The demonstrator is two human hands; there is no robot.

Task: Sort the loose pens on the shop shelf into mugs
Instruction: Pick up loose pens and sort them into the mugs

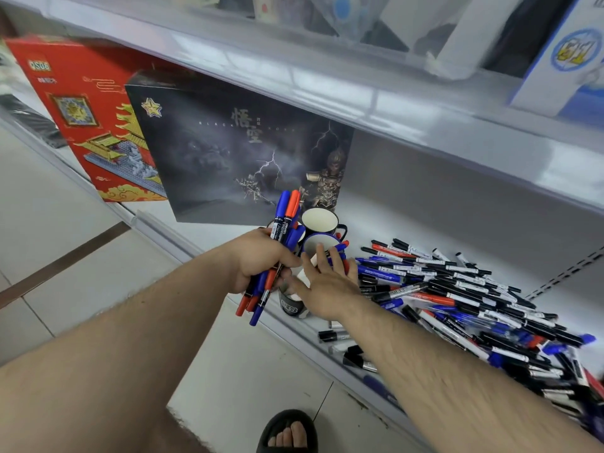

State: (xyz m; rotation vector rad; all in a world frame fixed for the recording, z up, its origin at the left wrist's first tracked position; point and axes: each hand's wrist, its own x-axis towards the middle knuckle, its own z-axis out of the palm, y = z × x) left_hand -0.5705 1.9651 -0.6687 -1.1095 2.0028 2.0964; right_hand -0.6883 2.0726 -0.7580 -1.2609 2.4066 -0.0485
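I see the loose pens (464, 299) heaped on the shelf (408, 204) to the right, the mugs (318, 220) clustered just left of the heap; my left hand (261, 259) grips a bundle of blue and red pens (281, 253), my right hand (327, 282) lies with fingers extended over the nearest mug, holding nothing I can make out. I would feed one colour at a time from the bundle, steadying the mug so it does not tip.
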